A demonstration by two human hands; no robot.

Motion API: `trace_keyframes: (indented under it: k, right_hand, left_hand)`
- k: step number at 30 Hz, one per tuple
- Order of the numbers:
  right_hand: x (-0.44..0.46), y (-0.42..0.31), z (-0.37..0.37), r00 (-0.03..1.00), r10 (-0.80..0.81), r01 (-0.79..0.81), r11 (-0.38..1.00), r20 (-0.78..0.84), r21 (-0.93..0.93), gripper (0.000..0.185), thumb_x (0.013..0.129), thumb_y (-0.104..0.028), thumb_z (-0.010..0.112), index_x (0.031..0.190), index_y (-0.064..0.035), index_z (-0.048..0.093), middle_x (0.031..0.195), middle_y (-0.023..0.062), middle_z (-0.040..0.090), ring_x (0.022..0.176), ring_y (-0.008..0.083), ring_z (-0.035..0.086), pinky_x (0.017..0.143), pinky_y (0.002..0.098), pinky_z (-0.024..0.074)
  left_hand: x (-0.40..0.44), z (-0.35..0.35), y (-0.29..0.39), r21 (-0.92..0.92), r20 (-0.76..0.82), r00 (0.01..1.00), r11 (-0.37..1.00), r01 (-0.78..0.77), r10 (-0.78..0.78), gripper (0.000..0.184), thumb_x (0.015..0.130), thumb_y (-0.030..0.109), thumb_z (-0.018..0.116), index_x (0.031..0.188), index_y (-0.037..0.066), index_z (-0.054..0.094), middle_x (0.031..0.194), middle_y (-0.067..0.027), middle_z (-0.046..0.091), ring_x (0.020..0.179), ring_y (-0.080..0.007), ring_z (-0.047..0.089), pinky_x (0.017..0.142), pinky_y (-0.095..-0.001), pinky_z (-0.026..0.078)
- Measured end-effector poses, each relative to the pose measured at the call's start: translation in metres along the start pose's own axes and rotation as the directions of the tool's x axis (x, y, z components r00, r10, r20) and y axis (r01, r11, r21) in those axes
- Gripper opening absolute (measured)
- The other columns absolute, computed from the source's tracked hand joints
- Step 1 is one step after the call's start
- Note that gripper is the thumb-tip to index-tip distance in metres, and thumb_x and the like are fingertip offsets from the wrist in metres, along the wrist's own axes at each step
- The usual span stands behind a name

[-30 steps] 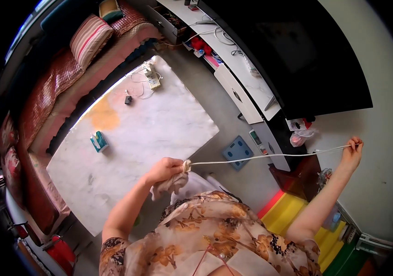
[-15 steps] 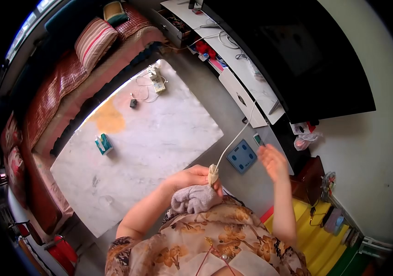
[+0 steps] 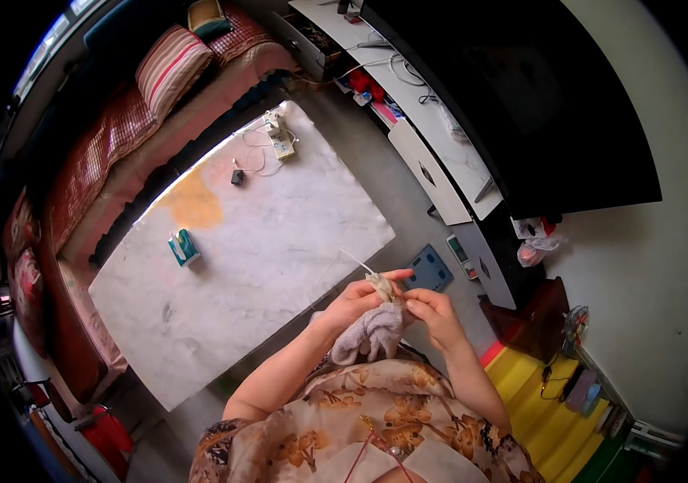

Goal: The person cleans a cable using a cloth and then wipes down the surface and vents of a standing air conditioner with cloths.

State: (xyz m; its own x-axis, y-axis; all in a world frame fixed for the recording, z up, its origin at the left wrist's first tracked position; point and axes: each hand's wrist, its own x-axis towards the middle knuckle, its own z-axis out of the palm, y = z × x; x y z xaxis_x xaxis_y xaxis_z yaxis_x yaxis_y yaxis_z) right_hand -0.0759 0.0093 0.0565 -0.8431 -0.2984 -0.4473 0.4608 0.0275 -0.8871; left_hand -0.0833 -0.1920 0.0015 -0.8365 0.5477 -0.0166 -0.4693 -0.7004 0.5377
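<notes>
A lilac-grey fuzzy cloth [image 3: 366, 333] hangs bunched below both hands, in front of the patterned blouse. Its upper end is gathered into a cream-coloured knot or wrap [image 3: 383, 287], and a thin white cord [image 3: 354, 258] sticks up from it over the table edge. My left hand [image 3: 354, 302] is closed around the gathered part from the left. On the right, my right hand [image 3: 434, 315] pinches at the side of the same bundle, thumb and finger together; exactly what lies between them is too small to tell.
A marble-look table [image 3: 263, 233] lies ahead, with a tissue pack [image 3: 184, 248], a black adapter [image 3: 237, 177] and a power strip [image 3: 282, 143]. A blue scale [image 3: 429, 269] rests on the floor. A TV cabinet [image 3: 431, 173] stands right, a sofa [image 3: 111, 177] left.
My right hand first held the cord stretched far right, let it go, and came in to the bundle beside my left hand. The bundle moved rightward, and the cord now curls up and left.
</notes>
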Motion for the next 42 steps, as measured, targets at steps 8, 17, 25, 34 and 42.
trace_keyframes:
  k: [8,17,25,34,42]
  right_hand:
    - [0.001,-0.013,0.003,0.986,-0.166,0.143,0.894,-0.017,-0.424,0.015,0.086,-0.001,0.065,0.1,0.0049,0.066,0.085,0.0032,0.063,0.076,0.0112,0.059,0.068,0.0243,0.0469]
    - [-0.013,-0.047,0.016,0.922,-0.382,0.264,0.482,0.072,-0.835,0.009,0.083,-0.005,0.064,0.091,0.0001,0.064,0.081,0.0146,0.064,0.071,0.0352,0.063,0.062,0.04,0.0505]
    - [-0.015,-0.054,-0.002,0.858,-0.474,0.385,0.34,0.198,-0.858,0.005,0.082,-0.003,0.066,0.084,-0.0029,0.061,0.074,0.011,0.061,0.069,0.0311,0.062,0.06,0.0384,0.0489]
    - [-0.089,-0.09,-0.091,0.836,-0.452,0.415,0.147,0.312,-0.898,0.01,0.078,-0.005,0.07,0.082,-0.0066,0.061,0.068,0.0073,0.057,0.063,0.0251,0.061,0.054,0.0351,0.0454]
    - [-0.177,-0.107,-0.214,0.903,-0.412,0.284,0.369,0.118,-0.885,0.009,0.072,0.003,0.068,0.079,-0.0008,0.064,0.064,0.0113,0.058,0.057,0.0306,0.057,0.053,0.0373,0.043]
  left_hand:
    - [0.0,-0.003,-0.019,0.017,-0.054,0.999,1.0,0.0,0.001,0.028,0.093,0.021,0.065,0.112,0.0,0.065,0.115,-0.0034,0.059,0.111,-0.0141,0.056,0.099,-0.0299,0.043]
    - [0.005,0.024,-0.012,0.11,-0.216,0.975,0.992,0.067,-0.042,0.014,0.092,0.013,0.061,0.094,0.001,0.067,0.101,-0.0017,0.062,0.096,-0.0106,0.058,0.09,-0.0266,0.044]
    - [0.015,0.048,-0.015,-0.138,-0.431,0.891,0.986,0.091,-0.143,0.013,0.092,0.011,0.06,0.096,0.0,0.068,0.09,-0.0027,0.069,0.083,-0.0102,0.062,0.079,-0.0247,0.049]
    - [0.041,0.032,-0.029,-0.088,-0.622,0.783,0.99,-0.107,0.029,0.013,0.093,0.011,0.06,0.095,0.0,0.066,0.083,-0.008,0.067,0.074,-0.0173,0.066,0.069,-0.0294,0.055]
    - [0.07,0.013,-0.043,0.192,-0.793,0.563,0.972,-0.133,0.234,0.014,0.094,0.011,0.059,0.097,0.0,0.067,0.081,-0.0074,0.067,0.069,-0.017,0.065,0.065,-0.0299,0.054]
